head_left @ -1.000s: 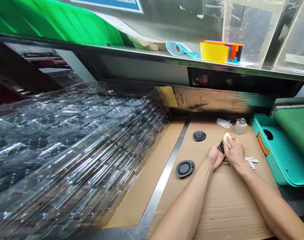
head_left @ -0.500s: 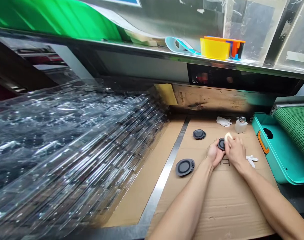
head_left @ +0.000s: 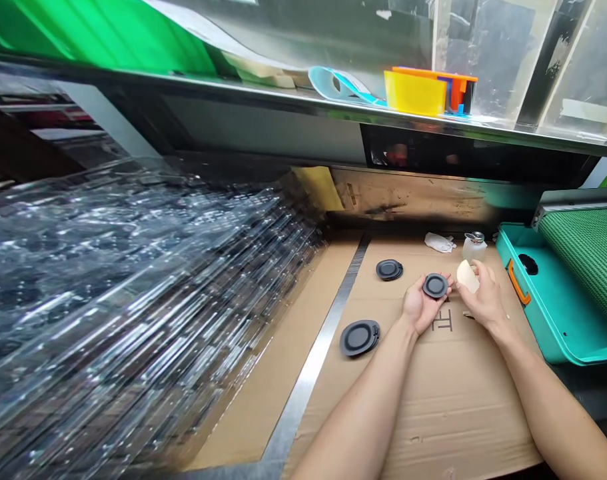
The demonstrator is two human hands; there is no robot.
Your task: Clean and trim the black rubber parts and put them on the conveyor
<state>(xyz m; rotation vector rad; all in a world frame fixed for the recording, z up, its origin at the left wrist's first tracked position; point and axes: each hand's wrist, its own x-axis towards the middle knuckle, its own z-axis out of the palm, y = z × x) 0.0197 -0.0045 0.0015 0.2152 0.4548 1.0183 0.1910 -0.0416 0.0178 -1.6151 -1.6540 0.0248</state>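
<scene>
While the left hand (head_left: 419, 310) lies palm up, thumb and fingers closed about the edge of a round black part (head_left: 436, 286), the right hand (head_left: 487, 299) pinches a pale pad (head_left: 467, 276) just beside it, and there's a slim gap between pad and part! The black part sits face up above the cardboard (head_left: 423, 407), near some handwritten strokes. Out to the left, two more dark pieces lie on the board: a smaller stack (head_left: 389, 269) farther back, a larger stack (head_left: 359, 338) closer in. Beyond the hands, a crumpled white cloth (head_left: 440, 242) rests near a translucent bottle (head_left: 473, 249). Over on the right, it's a teal bin (head_left: 578, 330) with an orange handle (head_left: 518, 283), and clear plastic trays (head_left: 158, 300) fill the far left.
</scene>
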